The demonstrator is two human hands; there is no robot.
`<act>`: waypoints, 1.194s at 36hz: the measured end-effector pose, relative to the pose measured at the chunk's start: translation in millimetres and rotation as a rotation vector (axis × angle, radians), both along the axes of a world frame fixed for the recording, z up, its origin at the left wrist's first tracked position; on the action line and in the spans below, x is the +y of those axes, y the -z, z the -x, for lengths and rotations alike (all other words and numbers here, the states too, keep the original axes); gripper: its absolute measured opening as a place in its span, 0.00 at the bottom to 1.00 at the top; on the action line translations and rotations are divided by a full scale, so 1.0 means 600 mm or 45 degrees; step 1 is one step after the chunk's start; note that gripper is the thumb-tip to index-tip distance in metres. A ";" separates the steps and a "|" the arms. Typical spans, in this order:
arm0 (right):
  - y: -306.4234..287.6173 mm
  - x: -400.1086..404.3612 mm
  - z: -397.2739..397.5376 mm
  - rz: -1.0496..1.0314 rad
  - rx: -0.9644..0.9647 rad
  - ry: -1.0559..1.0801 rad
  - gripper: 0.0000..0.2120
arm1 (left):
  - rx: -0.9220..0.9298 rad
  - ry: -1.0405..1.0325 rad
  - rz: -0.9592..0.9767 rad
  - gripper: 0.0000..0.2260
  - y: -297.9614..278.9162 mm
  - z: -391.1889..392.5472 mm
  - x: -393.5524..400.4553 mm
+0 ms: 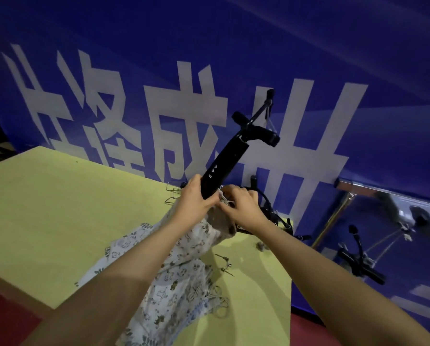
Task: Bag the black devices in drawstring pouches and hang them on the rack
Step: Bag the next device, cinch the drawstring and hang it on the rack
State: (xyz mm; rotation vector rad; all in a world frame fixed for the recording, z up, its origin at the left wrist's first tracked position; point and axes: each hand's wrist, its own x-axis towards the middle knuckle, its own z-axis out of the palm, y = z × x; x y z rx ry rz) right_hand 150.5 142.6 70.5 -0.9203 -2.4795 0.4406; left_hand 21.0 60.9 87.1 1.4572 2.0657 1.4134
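Nearest me, at 6 o'clock on the yellow table, lies a loose heap of floral pouches with tangled cords, soft and limp, the sort that collapse unless I hold the mouth apart. Up toward 12 o'clock my left hand is wrapped around the lower end of the black device, and my right hand pinches the gathered rim of the beige pouch just beside it, so both grips are closed on something. The device looks rigid, smooth and top-heavy, its crossbar tilting away toward 1 o'clock; I judge the slick shaft could slide, so the low hold near the pouch mouth suits it. Beyond my right hand, more black gear sits at the table's far edge. Further off at 3 o'clock, 2 devices seem to hang by the metal rack.
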 end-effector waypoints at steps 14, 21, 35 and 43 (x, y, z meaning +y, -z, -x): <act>-0.040 0.022 0.003 0.587 0.493 0.038 0.09 | 0.085 -0.141 0.024 0.15 0.018 0.009 0.004; -0.073 0.030 0.015 0.852 0.780 -0.024 0.09 | 0.170 -0.213 0.088 0.17 0.040 0.007 0.003; -0.078 0.003 0.052 0.912 0.835 -0.008 0.14 | 0.270 -0.248 0.394 0.25 0.088 0.022 -0.004; -0.061 -0.012 0.060 0.896 0.879 -0.016 0.10 | 0.307 -0.137 0.443 0.26 0.092 0.035 -0.017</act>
